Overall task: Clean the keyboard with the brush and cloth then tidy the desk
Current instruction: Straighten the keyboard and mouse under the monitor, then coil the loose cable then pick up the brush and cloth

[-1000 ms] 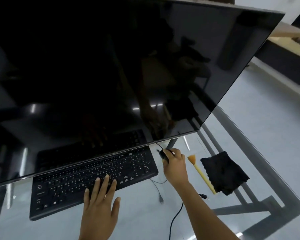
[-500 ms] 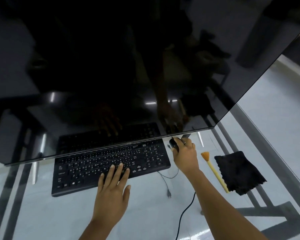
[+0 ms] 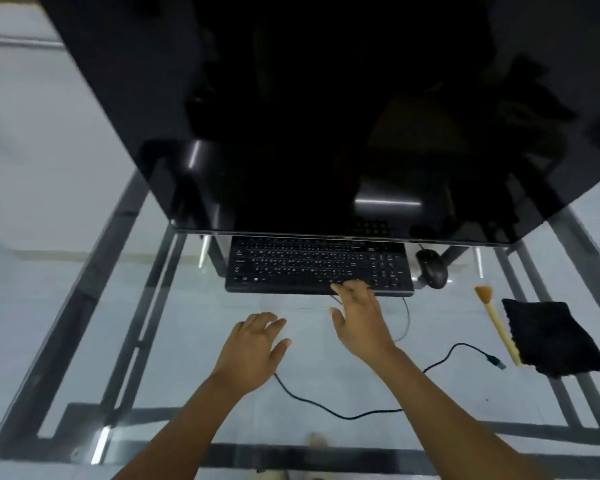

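Glass tabletop (image 3: pixel 84 306) on a dark frame carries everything we see, with a big dark monitor (image 3: pixel 326 116) leaning over its far side. Under the monitor's lower edge lies our black keyboard (image 3: pixel 291 268), flat, with pale lettering on its keys. Our black cloth (image 3: pixel 551 337) lies rumpled at the right, its left edge touching the handle of a yellow brush (image 3: pixel 497 323) with orange bristles. A black mouse (image 3: pixel 432 268) sits just right of the keyboard. A thin black cable (image 3: pixel 326 407) curls across the glass. Our right hand (image 3: pixel 361 320) reaches with fingers spread, tips over the keyboard's near edge; our left hand (image 3: pixel 253 348) hovers relaxed, holding nothing.
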A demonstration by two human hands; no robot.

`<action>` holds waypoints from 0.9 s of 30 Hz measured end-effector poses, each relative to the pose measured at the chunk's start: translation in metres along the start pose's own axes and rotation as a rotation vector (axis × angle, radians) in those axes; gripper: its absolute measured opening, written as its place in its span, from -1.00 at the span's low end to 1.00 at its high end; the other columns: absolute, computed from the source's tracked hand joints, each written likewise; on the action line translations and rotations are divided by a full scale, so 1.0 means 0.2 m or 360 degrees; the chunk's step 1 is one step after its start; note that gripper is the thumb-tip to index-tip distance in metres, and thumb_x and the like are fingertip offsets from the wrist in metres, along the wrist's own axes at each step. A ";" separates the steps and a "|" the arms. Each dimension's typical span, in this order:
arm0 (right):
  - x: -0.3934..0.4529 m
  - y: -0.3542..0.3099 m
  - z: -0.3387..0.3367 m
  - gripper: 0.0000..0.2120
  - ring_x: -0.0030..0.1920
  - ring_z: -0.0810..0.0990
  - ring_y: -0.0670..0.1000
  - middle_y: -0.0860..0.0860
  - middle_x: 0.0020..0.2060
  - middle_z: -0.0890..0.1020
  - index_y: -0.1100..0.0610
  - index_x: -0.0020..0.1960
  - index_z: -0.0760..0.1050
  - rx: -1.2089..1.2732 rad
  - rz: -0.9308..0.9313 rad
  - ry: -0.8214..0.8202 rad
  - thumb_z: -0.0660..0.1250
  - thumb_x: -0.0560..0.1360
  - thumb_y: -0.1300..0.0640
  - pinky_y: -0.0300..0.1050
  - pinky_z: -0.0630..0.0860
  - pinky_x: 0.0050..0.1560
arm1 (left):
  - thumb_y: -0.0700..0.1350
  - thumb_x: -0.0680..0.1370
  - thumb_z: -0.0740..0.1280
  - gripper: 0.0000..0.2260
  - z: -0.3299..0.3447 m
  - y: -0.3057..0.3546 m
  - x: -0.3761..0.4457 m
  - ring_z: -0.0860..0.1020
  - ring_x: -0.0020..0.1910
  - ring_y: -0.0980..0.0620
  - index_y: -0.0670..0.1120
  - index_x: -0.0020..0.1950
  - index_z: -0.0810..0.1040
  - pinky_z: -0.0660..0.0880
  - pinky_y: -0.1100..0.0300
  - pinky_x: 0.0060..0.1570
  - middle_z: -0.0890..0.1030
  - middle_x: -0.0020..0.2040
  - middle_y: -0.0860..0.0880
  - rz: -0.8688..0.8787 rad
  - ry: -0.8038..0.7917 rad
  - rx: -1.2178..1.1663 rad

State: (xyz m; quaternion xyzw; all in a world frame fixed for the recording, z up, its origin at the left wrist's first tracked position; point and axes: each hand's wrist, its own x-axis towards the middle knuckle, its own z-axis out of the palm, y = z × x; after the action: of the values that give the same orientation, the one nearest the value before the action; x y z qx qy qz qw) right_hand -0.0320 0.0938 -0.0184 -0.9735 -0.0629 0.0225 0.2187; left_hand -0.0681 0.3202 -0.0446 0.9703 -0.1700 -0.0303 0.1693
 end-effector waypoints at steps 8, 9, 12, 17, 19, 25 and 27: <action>-0.10 -0.40 0.16 -0.59 0.28 0.37 0.08 0.03 0.30 0.38 0.06 0.42 0.34 0.0020 -0.0206 -0.0587 0.20 0.59 0.02 -0.04 0.35 0.32 | -0.09 0.40 0.49 -0.83 0.02 -0.20 -0.36 0.51 -0.20 0.03 -0.02 -0.07 0.58 0.53 0.17 -0.26 0.51 -0.15 0.03 -0.0211 0.0045 -0.0125; -0.12 -0.44 0.19 -0.58 0.28 0.39 0.08 0.03 0.29 0.38 0.04 0.42 0.33 0.0058 -0.0187 -0.0694 0.21 0.58 0.00 -0.03 0.37 0.31 | -0.19 0.38 0.50 -0.84 0.02 -0.20 -0.37 0.50 -0.25 0.04 -0.03 -0.14 0.57 0.52 0.17 -0.32 0.50 -0.19 0.03 -0.0219 0.0062 -0.0117; -0.17 -0.53 0.22 -0.56 0.18 0.50 0.02 0.02 0.23 0.44 0.03 0.40 0.35 0.0261 -0.0101 -0.0979 0.28 0.56 -0.03 -0.11 0.45 0.21 | -0.29 0.46 0.38 -0.86 -0.02 -0.18 -0.37 0.52 -0.23 0.00 -0.05 -0.16 0.54 0.51 0.14 -0.28 0.53 -0.20 -0.01 -0.0331 0.0132 -0.0237; -0.18 -0.60 0.03 -0.81 -0.29 0.50 -0.14 -0.05 -0.23 0.60 0.11 0.11 0.52 0.0648 0.0032 -0.0848 0.15 0.61 0.15 -0.24 0.45 -0.24 | -0.17 0.60 0.21 -0.90 -0.31 -0.05 -0.26 0.56 -0.33 0.06 0.00 -0.09 0.43 0.53 0.17 -0.35 0.59 -0.28 0.02 -0.0628 0.0180 -0.1014; -0.14 -0.60 -0.13 -0.80 -0.29 0.49 -0.09 -0.08 -0.28 0.57 0.08 0.02 0.56 0.0634 -0.0051 -0.0615 0.17 0.61 0.08 -0.19 0.44 -0.24 | -0.10 0.60 0.24 -0.98 -0.49 0.01 -0.19 0.53 -0.33 0.13 0.01 0.01 0.45 0.45 0.32 -0.31 0.58 -0.29 0.04 -0.0594 0.0183 -0.1170; -0.05 -0.62 -0.78 -0.79 -0.36 0.47 -0.17 -0.16 -0.36 0.57 -0.11 -0.05 0.57 0.0550 -0.0381 -0.0291 0.20 0.61 0.11 -0.28 0.39 -0.28 | 0.05 0.63 0.20 -0.69 -1.04 0.30 -0.05 0.33 -0.42 0.06 -0.11 -0.17 0.54 0.35 0.20 -0.26 0.34 -0.43 0.04 -0.0311 -0.0423 -0.1840; -0.04 -0.64 -0.99 -0.78 -0.38 0.40 -0.07 -0.06 -0.40 0.50 -0.10 -0.02 0.57 0.0631 -0.0404 -0.0228 0.17 0.62 0.12 -0.16 0.35 -0.32 | 0.01 0.63 0.19 -0.71 -1.22 0.43 -0.02 0.31 -0.43 0.02 -0.12 -0.18 0.51 0.34 0.15 -0.27 0.29 -0.43 -0.01 -0.0115 -0.0541 -0.2278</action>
State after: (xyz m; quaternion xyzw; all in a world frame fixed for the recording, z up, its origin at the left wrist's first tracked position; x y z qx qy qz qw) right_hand -0.0406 0.1240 0.2155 -0.8918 -0.1944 0.0755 0.4016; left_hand -0.0703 0.3230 0.2134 0.6094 -0.1004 -0.2893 0.7314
